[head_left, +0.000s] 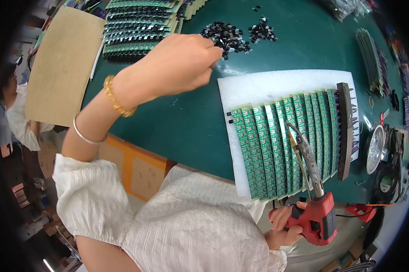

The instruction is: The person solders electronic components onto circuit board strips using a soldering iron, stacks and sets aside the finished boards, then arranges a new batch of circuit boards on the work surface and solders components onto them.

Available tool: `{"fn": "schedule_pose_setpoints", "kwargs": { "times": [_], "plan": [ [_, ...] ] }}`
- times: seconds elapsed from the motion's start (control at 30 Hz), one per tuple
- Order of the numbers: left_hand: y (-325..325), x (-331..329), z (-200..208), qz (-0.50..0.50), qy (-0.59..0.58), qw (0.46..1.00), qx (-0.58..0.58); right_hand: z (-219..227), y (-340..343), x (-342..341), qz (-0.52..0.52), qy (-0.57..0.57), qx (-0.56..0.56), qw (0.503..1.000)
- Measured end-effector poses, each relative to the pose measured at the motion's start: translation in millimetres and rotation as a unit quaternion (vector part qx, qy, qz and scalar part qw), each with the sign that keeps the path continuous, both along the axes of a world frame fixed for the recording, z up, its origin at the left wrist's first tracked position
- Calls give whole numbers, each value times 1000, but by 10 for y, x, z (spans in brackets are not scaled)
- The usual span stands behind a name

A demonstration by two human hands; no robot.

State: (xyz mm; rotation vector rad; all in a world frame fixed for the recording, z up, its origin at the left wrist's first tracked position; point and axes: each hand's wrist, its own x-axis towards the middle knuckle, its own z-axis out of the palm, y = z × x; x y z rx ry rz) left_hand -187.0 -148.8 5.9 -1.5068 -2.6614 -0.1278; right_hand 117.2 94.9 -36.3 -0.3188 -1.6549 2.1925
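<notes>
- the left hand (181, 63) is at the near-left side of a pile of small black components (227, 36) on the green worktop (163, 136); its fingers are curled in narrow, with the tips mostly hidden, so i cannot tell whether they hold a piece.
- from those fingers the pile spreads far and to the right, with a smaller black cluster (262, 31) beyond its right side; the left hand is much the nearer one to both.
- the right hand (282, 224) has its fingers wrapped around the red handle of a soldering gun (321, 217) at the near right.
- the gun's long axis runs from that handle far and slightly left, its tip over the green circuit-board strips (263, 154); whether it touches them i cannot tell.
- the strips lie side by side on a white foam sheet (286, 79), long axes near to far, with a dark bar (344, 131) along their right side.
- two black connector-like pieces (230, 119) sit at the leftmost strip's far end, near and right of the left fingers.
</notes>
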Motion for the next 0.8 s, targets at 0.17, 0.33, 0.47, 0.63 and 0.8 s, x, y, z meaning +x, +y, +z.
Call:
{"fn": "schedule_pose_setpoints", "kwargs": {
  "times": [0.17, 0.33, 0.47, 0.63, 0.8],
  "plan": [
    [93, 343, -158, 67, -225, 935, 267, -11, -16, -38, 21, -14, -3, 1000],
    [105, 434, -353, 99, -208, 926, 301, -51, 109, 21, 80, -1, -50, 996],
    [147, 464, -232, 143, -238, 922, 269, -76, 175, 97, 126, 9, -90, 988],
    [150, 499, -197, 172, -246, 921, 248, -150, 187, -52, 189, 21, -138, 972],
    [142, 525, -160, 205, -263, 913, 236, -153, 366, 156, 252, 33, -185, 949]
  ]
}}
